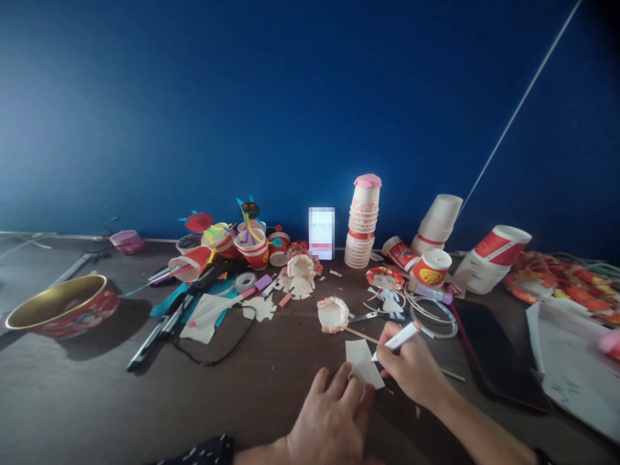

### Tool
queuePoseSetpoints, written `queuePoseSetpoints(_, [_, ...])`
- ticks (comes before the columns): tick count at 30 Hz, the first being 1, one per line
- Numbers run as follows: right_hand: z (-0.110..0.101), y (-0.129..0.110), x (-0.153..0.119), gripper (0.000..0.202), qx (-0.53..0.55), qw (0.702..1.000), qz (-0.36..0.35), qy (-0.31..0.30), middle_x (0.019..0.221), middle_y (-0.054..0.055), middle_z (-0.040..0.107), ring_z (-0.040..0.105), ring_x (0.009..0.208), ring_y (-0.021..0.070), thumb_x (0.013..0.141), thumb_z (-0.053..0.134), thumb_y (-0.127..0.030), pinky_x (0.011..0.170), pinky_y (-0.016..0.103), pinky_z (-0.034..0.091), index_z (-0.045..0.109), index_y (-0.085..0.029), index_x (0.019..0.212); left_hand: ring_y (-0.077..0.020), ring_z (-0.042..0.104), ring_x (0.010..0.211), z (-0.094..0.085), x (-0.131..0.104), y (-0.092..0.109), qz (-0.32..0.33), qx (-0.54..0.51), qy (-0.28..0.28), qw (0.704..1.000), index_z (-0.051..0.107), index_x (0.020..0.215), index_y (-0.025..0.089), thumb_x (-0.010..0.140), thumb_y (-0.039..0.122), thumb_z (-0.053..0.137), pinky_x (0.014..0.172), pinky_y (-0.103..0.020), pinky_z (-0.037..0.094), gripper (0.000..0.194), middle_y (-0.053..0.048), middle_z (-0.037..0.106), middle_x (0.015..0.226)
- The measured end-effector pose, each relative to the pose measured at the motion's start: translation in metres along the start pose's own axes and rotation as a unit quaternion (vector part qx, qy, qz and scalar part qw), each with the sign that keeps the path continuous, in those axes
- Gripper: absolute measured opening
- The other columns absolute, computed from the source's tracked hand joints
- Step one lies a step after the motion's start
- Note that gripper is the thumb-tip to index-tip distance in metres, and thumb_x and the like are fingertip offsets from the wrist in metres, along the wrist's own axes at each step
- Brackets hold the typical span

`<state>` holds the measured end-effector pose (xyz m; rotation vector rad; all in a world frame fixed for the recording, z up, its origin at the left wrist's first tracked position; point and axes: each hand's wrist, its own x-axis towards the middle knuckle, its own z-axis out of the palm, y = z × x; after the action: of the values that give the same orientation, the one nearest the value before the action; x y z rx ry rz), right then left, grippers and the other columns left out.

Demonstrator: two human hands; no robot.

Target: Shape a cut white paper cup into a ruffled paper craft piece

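My right hand (411, 365) is closed round a white marker (397, 339) with an orange end. The marker's tip is down at the right edge of a small white piece of paper (361, 361) on the dark table. The fingertips of my left hand (334, 407) lie spread on the paper's lower left part, the palm low over the table. Just behind the paper are a thin wooden stick (361, 334) and a cut paper cup piece (332, 315) with a scalloped rim. Scissors (367, 316) lie beside that piece, partly hidden.
A tall cup stack (362, 223) stands at the back centre. Decorated cups (252, 248) and a gold-lined bowl (62, 307) are on the left, with a black cable (213, 363). To the right are a dark tablet (498, 355), coiled rings (436, 316) and paper sheets (586, 381).
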<state>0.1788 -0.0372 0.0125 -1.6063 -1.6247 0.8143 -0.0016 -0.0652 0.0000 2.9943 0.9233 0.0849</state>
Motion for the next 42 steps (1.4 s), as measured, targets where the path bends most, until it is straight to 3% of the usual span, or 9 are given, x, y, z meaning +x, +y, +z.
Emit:
queuePoseSetpoints(10, [-0.001,0.002,0.000,0.012,-0.011,1.000,-0.012,-0.003,0.047,-0.005,0.053,0.055,0.046,0.0129,0.072,0.046,-0.021,0.045,0.021,0.042,0.044,-0.023,0.061,-0.0327,0.043,0.117,0.004,-0.002,-0.001,0.002,0.004,0.011,1.000,0.039,0.131,0.011,0.082,0.069,0.035,0.092,-0.047,0.038,0.076,-0.017,0.054,0.119])
queuePoseSetpoints(20, [0.000,0.001,0.000,0.012,-0.006,1.000,-0.005,-0.004,0.046,-0.006,0.051,0.055,0.044,0.0120,0.071,0.046,-0.023,0.045,0.021,0.043,0.043,-0.023,0.060,-0.0318,0.045,0.113,0.003,0.000,-0.002,0.006,0.011,0.015,1.000,0.046,0.126,0.012,0.079,0.069,0.041,0.090,-0.044,0.040,0.074,-0.015,0.056,0.114])
queuePoseSetpoints(23, [-0.004,-0.001,0.000,0.013,0.033,0.999,0.015,0.002,0.048,-0.006,0.049,0.055,0.044,0.0126,0.072,0.049,-0.027,0.043,0.021,0.044,0.044,-0.022,0.061,-0.0315,0.046,0.111,0.007,0.000,-0.002,0.003,0.007,0.027,1.000,0.047,0.125,0.013,0.078,0.069,0.043,0.090,-0.044,0.040,0.073,-0.014,0.057,0.113])
queuePoseSetpoints(28, [-0.013,-0.011,-0.011,0.022,0.131,0.988,0.006,0.080,0.055,-0.005,0.049,0.055,0.049,0.0133,0.077,0.053,-0.042,0.050,0.025,0.051,0.049,-0.021,0.071,-0.0321,0.045,0.112,0.013,0.000,-0.002,-0.001,-0.003,0.041,0.999,0.044,0.126,0.012,0.078,0.071,0.041,0.090,-0.047,0.039,0.076,-0.014,0.056,0.114])
queuePoseSetpoints(31, [-0.013,-0.013,-0.022,0.026,0.151,0.987,0.003,0.052,0.059,-0.003,0.053,0.055,0.052,0.0131,0.078,0.053,-0.046,0.057,0.027,0.053,0.052,-0.020,0.078,-0.0309,0.046,0.111,0.011,0.001,-0.001,-0.010,-0.014,0.042,0.999,0.046,0.124,0.013,0.078,0.070,0.041,0.090,-0.045,0.040,0.073,-0.013,0.057,0.111])
queuePoseSetpoints(35, [-0.006,-0.008,-0.030,0.025,0.128,0.992,-0.012,0.014,0.060,-0.002,0.056,0.056,0.053,0.0135,0.081,0.049,-0.045,0.057,0.026,0.051,0.052,-0.021,0.079,-0.0309,0.045,0.112,0.006,0.000,0.000,-0.013,-0.016,0.029,0.999,0.045,0.125,0.013,0.080,0.069,0.039,0.089,-0.044,0.040,0.073,-0.014,0.056,0.111])
queuePoseSetpoints(42, [0.000,0.000,-0.024,0.023,0.040,0.998,-0.042,0.026,0.054,-0.002,0.057,0.052,0.046,0.0131,0.085,0.044,-0.043,0.044,0.022,0.040,0.047,-0.022,0.075,-0.0320,0.042,0.115,0.002,0.000,-0.001,-0.014,-0.017,0.015,1.000,0.042,0.129,0.011,0.080,0.069,0.039,0.091,-0.047,0.039,0.075,-0.016,0.053,0.116])
